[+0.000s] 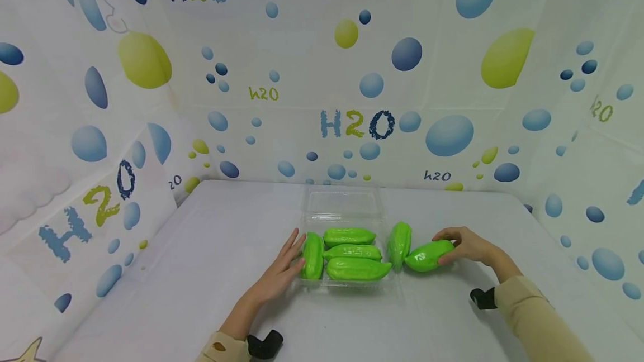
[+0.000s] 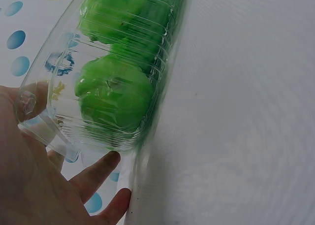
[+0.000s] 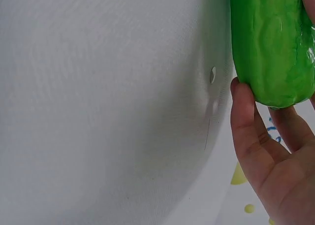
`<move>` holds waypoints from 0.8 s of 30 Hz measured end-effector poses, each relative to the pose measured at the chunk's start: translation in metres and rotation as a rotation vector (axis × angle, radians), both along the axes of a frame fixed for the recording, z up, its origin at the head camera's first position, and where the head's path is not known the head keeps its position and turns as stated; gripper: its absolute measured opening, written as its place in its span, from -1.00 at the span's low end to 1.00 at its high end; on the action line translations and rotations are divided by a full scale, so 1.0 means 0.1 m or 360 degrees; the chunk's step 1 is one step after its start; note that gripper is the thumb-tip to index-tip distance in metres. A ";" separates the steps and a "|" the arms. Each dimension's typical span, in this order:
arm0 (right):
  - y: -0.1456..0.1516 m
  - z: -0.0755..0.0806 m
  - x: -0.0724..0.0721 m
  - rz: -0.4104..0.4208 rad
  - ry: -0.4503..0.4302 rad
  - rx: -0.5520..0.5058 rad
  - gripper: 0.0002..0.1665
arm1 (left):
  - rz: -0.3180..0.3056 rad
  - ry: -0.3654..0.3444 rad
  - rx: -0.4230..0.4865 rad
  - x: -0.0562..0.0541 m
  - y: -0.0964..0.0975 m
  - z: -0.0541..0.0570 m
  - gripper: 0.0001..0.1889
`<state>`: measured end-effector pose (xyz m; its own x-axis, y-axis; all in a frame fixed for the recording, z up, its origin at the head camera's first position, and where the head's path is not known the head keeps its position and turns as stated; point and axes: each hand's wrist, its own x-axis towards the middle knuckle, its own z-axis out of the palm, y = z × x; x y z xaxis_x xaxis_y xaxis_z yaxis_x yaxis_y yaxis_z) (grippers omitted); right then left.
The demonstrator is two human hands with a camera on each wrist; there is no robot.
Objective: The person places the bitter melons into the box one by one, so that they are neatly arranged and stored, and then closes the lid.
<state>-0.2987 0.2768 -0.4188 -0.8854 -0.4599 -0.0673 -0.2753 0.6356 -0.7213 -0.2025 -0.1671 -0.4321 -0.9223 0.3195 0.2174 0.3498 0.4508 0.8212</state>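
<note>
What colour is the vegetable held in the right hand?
Bright glossy green; the vegetable in the right hand shows best in the head view.

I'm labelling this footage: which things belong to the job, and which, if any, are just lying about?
Job:
held green vegetable
other green vegetables
clear container
right hand
left hand

Apparently incidental:
printed backdrop
black wrist devices

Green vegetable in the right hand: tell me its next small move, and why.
The right hand should probably raise the green vegetable slightly: it already grips one end, while the other end lies close to the neighbouring vegetable and could nudge it if slid that way.
</note>
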 end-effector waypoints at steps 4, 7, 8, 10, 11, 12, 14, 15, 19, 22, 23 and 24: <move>0.00 0.02 0.03 0.0000 0.0020 -0.0018 -0.37 | -0.0002 0.0021 -0.0018 -0.10 -0.04 -0.16 -0.44; 0.00 0.03 0.05 -0.0006 0.0037 -0.0032 -0.39 | -0.0001 0.0015 -0.0015 -0.11 -0.04 -0.18 -0.44; 0.00 0.04 0.05 -0.0010 0.0044 -0.0036 -0.39 | -0.0001 0.0015 -0.0015 -0.11 -0.04 -0.18 -0.44; 0.00 0.05 0.06 -0.0014 0.0059 -0.0044 -0.40 | 0.0004 0.0012 -0.0014 -0.11 -0.03 -0.17 -0.44; 0.00 0.06 0.07 -0.0014 0.0067 -0.0049 -0.40 | 0.0007 0.0012 -0.0015 -0.10 -0.03 -0.17 -0.44; 0.00 0.07 0.08 -0.0012 0.0074 -0.0053 -0.40 | 0.0012 0.0008 -0.0021 -0.10 -0.03 -0.17 -0.44; 0.00 0.09 0.08 -0.0005 0.0090 -0.0057 -0.41 | 0.0023 0.0011 -0.0034 -0.08 -0.02 -0.15 -0.45; 0.00 0.10 0.09 -0.0005 0.0095 -0.0060 -0.41 | 0.0027 0.0011 -0.0034 -0.07 -0.02 -0.13 -0.45; 0.00 0.14 0.09 -0.0017 0.0111 -0.0068 -0.42 | 0.0030 -0.0012 -0.0005 0.03 0.02 0.03 -0.45; -0.01 0.16 0.10 -0.0040 0.0136 -0.0059 -0.40 | 0.0021 -0.0027 0.0031 0.08 0.05 0.13 -0.46; -0.02 0.17 0.11 -0.0052 0.0149 -0.0057 -0.40 | 0.0019 -0.0027 0.0038 0.08 0.05 0.13 -0.46; -0.03 0.18 0.11 -0.0057 0.0167 -0.0052 -0.40 | 0.0020 -0.0021 0.0026 0.07 0.04 0.12 -0.46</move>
<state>-0.2879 0.2735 -0.4011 -0.9028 -0.4281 0.0412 -0.3279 0.6230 -0.7102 -0.1956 -0.1627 -0.4204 -0.9291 0.3043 0.2102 0.3331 0.4414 0.8332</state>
